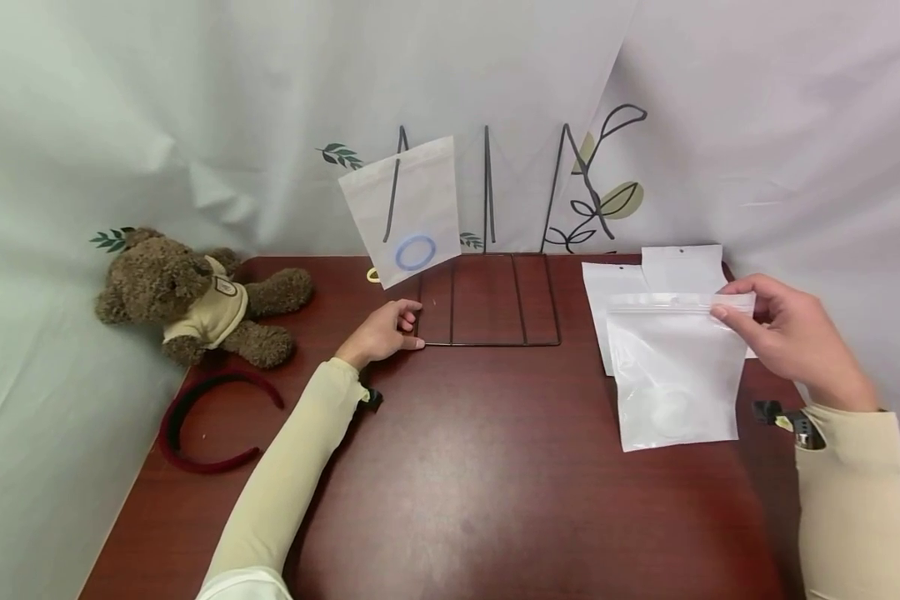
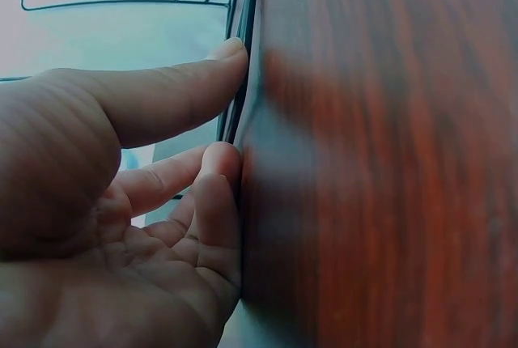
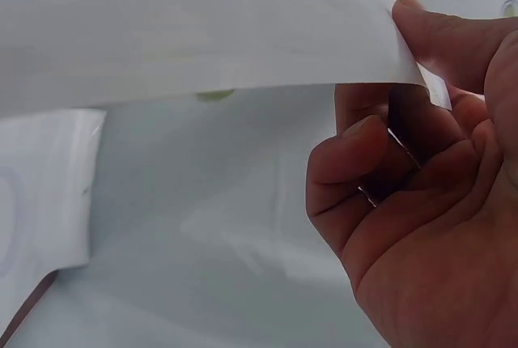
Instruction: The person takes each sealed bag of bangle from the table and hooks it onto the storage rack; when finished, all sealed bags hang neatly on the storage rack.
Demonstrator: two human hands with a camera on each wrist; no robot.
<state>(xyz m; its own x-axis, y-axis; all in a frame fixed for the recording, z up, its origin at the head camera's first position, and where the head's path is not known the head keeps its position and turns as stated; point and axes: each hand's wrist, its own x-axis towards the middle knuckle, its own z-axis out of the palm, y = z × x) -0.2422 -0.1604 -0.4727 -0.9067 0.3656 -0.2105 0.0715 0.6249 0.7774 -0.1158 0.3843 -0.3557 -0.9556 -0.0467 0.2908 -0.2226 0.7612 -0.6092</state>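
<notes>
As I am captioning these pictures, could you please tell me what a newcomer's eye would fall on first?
Probably the brown teddy bear, at the left of the table. Next, perhaps, the white pouch pinched in the right grip, and the pale pouch showing a blue ring, tilted at the left end of the black wire rack.

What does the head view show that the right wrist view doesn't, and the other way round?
Only the head view shows the teddy bear, the dark red headband and the left hand. Only the right wrist view shows the palm side of the right hand. Both show that hand pinching the white zip bag by a corner, plus at least one other white bag.
</notes>
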